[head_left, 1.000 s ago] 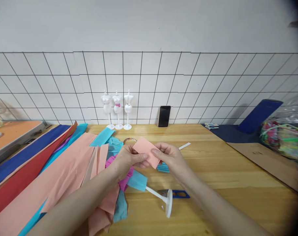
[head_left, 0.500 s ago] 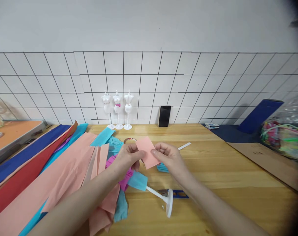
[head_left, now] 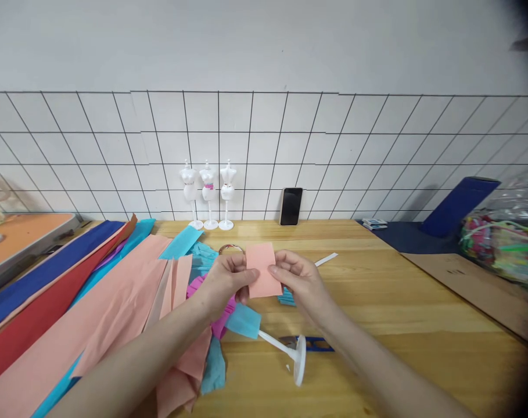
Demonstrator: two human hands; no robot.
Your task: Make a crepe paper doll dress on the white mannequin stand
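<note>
Between both hands a small rectangle of pink crepe paper [head_left: 264, 267] is held up above the table. My left hand [head_left: 229, 278] pinches its left edge, thumb in front. The right edge is pinched by my right hand [head_left: 299, 280] in the same way; the fingers behind the paper are partly hidden. Below lies a toppled mini dress form, with its white stand base [head_left: 300, 361] toward me and blue paper [head_left: 245, 321] and magenta ruffled paper [head_left: 221, 319] around its body. Folded blue paper [head_left: 286, 296] shows behind my right hand.
Long crepe paper sheets [head_left: 72, 325] cover the left side. Three white mini dress forms [head_left: 209, 194] and a phone [head_left: 291, 206] stand by the tiled wall. Blue-handled snips [head_left: 319, 344] lie behind the stand base. Cardboard [head_left: 464, 284] and a plastic bag of colourful items [head_left: 503, 238] are on the right.
The pink paper has turned from a tilted position to nearly upright between my hands. Both hands keep their pinch and have barely moved.
</note>
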